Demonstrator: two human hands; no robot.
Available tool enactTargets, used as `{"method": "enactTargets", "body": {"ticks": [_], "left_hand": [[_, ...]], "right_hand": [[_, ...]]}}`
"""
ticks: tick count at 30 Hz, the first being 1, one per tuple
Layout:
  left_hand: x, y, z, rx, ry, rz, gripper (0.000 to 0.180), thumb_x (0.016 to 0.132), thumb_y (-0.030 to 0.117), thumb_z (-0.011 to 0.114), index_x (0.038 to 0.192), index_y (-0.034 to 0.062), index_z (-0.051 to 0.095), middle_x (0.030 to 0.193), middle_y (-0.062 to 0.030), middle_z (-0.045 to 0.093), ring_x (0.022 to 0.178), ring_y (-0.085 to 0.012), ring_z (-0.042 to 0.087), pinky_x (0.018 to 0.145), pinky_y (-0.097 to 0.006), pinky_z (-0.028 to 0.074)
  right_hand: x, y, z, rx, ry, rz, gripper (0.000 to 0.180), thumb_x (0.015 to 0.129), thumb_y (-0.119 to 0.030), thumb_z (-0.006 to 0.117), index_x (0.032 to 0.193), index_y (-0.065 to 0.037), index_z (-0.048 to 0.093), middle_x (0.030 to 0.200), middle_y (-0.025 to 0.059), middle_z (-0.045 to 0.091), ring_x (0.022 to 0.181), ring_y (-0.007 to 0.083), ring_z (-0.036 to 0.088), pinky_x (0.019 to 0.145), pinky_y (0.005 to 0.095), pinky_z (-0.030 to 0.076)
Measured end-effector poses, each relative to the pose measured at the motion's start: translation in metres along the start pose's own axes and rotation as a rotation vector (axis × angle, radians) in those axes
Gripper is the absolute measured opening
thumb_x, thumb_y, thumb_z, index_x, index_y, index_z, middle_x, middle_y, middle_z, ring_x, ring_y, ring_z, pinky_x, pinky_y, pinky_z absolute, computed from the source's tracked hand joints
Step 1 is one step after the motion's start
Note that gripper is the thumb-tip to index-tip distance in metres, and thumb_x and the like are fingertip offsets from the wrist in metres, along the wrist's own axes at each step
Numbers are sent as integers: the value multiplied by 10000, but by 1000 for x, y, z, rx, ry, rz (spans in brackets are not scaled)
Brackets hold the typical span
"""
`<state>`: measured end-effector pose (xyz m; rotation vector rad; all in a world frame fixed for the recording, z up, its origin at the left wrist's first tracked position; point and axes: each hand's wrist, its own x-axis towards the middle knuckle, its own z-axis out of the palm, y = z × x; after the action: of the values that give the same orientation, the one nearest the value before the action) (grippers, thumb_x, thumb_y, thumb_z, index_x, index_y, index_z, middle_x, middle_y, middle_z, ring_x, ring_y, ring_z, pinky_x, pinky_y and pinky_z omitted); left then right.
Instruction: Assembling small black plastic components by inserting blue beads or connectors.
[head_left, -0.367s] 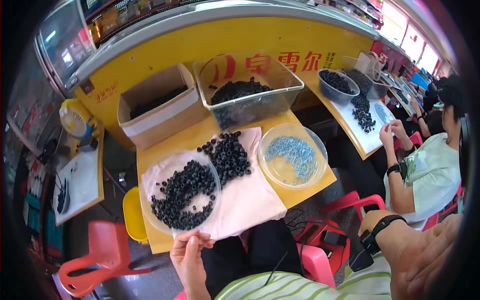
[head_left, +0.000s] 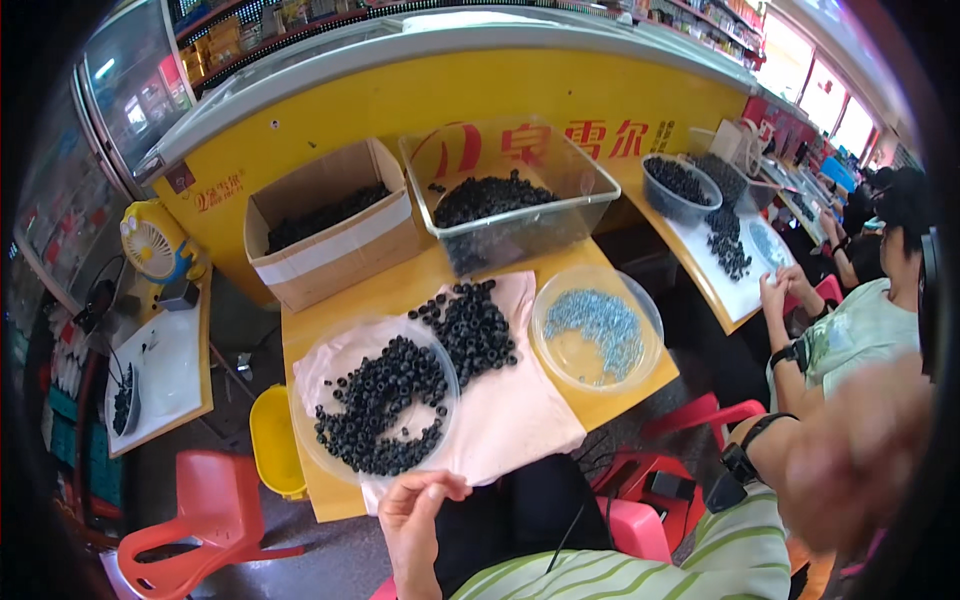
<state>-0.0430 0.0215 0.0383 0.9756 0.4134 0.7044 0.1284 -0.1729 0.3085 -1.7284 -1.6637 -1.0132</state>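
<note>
My left hand [head_left: 412, 512] is at the table's near edge, just below a clear round tray [head_left: 303, 425] of small black ring-shaped parts [head_left: 385, 400]. Its thumb and fingertips are pinched together; whatever is between them is too small to make out. My right hand [head_left: 855, 455] is raised far off to the right, away from the table, smeared by motion, so its fingers do not show clearly. More black rings [head_left: 470, 325] lie loose on a pale pink cloth [head_left: 510, 425]. To their right, a clear round dish [head_left: 560, 362] holds small pale-blue pieces [head_left: 600, 325].
Behind stand a cardboard box [head_left: 335, 240] and a clear plastic bin [head_left: 530, 240] of black parts, against a yellow freezer counter [head_left: 350, 110]. A yellow bucket [head_left: 275, 440] and a red chair [head_left: 215, 505] stand left. A co-worker [head_left: 850, 330] sits at a table on the right.
My right hand has turned and shifted up, and its open palm has become a blur. My left hand keeps its pinch by the tray. The whole view has shifted slightly.
</note>
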Motion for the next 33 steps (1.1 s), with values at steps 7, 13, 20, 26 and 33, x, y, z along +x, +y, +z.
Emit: {"method": "enactTargets", "body": {"ticks": [7,13,20,26,33], "left_hand": [[40,-34,13,156,-451,-241,162,934,11,591,1076,-32,655,1021,-128,684,951,-182,663,875,-296,527],[69,-54,30,199,-441,-318,152,935,-1,589,1069,-31,654,1009,-99,680,943,-157,656,869,-284,528],[70,-62,26,138,-327,-332,133,930,0,584,1044,-35,645,974,-117,689,912,-182,670,850,-306,541],[71,-60,29,154,-272,-353,125,929,-3,581,1032,-37,645,965,-125,691,892,-188,674,836,-311,545],[70,-64,25,184,-224,-339,121,922,-10,581,1020,-44,645,958,-131,685,871,-191,674,827,-312,545]], "right_hand": [[17,109,165,496,-127,461,309,939,-245,615,1142,-14,641,972,133,680,879,184,662,721,316,535],[6,182,273,399,-578,348,463,987,-392,426,878,4,638,878,217,654,889,400,607,797,453,464],[13,192,300,482,-1025,503,569,969,-447,324,1034,-39,716,991,226,679,1005,378,610,887,421,478],[34,212,330,517,-1589,632,672,982,-561,179,1282,-159,627,1320,104,582,1205,273,546,991,480,438],[27,225,355,621,-1766,648,709,952,-658,212,1329,-190,589,1524,122,346,1399,339,309,1073,536,361]]}}
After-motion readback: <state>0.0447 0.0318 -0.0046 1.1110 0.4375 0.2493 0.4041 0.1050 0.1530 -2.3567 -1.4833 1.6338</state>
